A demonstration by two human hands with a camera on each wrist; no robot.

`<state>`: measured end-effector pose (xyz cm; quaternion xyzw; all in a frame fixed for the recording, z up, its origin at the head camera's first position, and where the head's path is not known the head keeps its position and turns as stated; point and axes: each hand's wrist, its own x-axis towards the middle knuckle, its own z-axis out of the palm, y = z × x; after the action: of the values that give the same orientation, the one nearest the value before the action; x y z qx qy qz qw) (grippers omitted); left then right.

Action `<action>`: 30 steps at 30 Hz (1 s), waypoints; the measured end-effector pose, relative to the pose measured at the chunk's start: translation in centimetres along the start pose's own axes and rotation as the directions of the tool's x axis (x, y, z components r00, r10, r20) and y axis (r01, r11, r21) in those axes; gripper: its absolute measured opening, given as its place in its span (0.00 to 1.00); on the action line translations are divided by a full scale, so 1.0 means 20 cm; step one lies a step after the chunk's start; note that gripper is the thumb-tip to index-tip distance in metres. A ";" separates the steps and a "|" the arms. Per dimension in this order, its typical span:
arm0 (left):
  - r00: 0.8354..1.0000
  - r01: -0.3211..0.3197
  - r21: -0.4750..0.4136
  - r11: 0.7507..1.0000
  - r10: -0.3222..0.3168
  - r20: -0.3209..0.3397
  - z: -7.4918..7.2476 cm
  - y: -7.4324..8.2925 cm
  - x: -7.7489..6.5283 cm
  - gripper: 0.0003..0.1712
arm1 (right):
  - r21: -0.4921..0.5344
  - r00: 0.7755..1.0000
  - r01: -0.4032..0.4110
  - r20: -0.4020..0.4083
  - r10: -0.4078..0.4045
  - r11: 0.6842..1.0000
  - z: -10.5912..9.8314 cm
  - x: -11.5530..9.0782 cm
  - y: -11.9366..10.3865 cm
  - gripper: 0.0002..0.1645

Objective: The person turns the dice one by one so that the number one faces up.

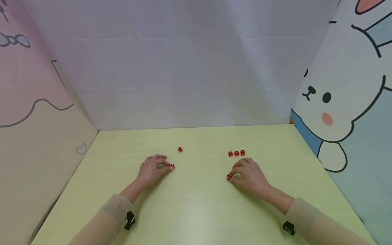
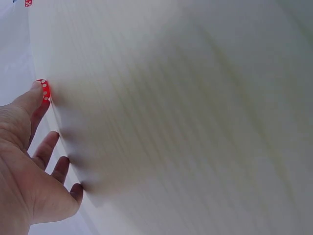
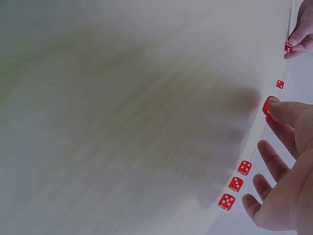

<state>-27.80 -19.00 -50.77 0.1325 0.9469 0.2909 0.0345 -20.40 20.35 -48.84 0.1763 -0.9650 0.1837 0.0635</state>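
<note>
My left hand (image 1: 154,170) pinches a red die (image 1: 172,166) with white pips between thumb and index finger, close over the table. In the left wrist view that die (image 2: 45,91) shows at the fingertips, the other fingers spread toward the tabletop. Another red die (image 1: 180,149) lies on the table just beyond the left hand. On the other side, my right hand (image 1: 249,176) pinches a red die (image 1: 229,177) at thumb and fingertip. Beyond it three red dice sit in a short row: a left one (image 1: 230,154), a middle one (image 1: 237,153) and a right one (image 1: 243,152).
The dice are on a pale yellow-green table (image 1: 196,211). A white sheet (image 1: 183,75) hangs along its back edge. Printed cloth panels stand at the sides, a pink and cream one (image 1: 36,143) left and a rabbit-patterned one (image 1: 352,102) right.
</note>
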 end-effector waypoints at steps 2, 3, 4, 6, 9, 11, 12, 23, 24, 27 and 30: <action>1.000 -0.001 0.000 1.000 0.001 -0.002 0.00 0.00 0.00 0.11 | 0.037 0.999 -0.032 0.011 0.031 0.999 -0.01 0.00 -0.01 0.06; 1.000 0.000 0.000 1.000 0.000 -0.004 0.00 0.00 0.00 0.11 | 0.059 0.999 -0.046 0.015 0.045 0.997 -0.01 0.00 -0.01 0.06; 1.000 0.000 0.001 1.000 0.000 -0.005 0.00 0.01 0.00 0.11 | 0.078 0.998 -0.056 0.017 0.055 0.995 -0.01 0.00 -0.01 0.06; 1.000 0.000 0.001 1.000 0.000 -0.006 0.00 0.01 0.00 0.11 | 0.123 0.997 -0.080 0.020 0.078 0.989 -0.02 0.00 -0.01 0.06; 1.000 -0.001 0.003 1.000 0.001 -0.009 0.00 0.00 0.00 0.11 | 0.183 0.994 -0.110 0.026 0.107 0.977 -0.01 0.01 -0.01 0.06; 1.000 -0.003 0.005 1.000 0.003 -0.010 0.00 0.00 0.00 0.11 | 0.216 0.990 -0.139 0.038 0.134 0.967 -0.01 0.01 0.00 0.07; 1.000 -0.003 0.005 1.000 0.003 -0.010 0.00 0.00 0.00 0.11 | 0.230 0.989 -0.147 0.044 0.141 0.962 -0.01 0.01 0.00 0.07; 1.000 -0.008 0.003 1.000 0.008 -0.008 0.01 0.00 -0.01 0.10 | 0.374 0.974 -0.226 0.096 0.205 0.900 0.01 0.01 0.00 0.08; 1.000 -0.009 0.005 1.000 0.009 -0.008 0.01 0.00 -0.01 0.10 | 0.381 0.974 -0.224 0.097 0.203 0.897 0.00 0.01 0.00 0.07; 1.000 -0.009 0.008 1.000 0.009 -0.010 0.01 0.00 0.00 0.11 | 0.406 0.975 -0.220 0.098 0.197 0.887 0.00 0.01 0.00 0.07; 1.000 -0.010 0.007 1.000 0.010 -0.011 0.01 -0.01 0.00 0.11 | 0.423 0.978 -0.209 0.090 0.188 0.882 0.00 0.02 -0.01 0.07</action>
<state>-27.79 -18.99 -50.97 0.1357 0.9475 0.2884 0.0275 -20.64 20.10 -48.78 0.0904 -0.9148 0.3933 -0.0186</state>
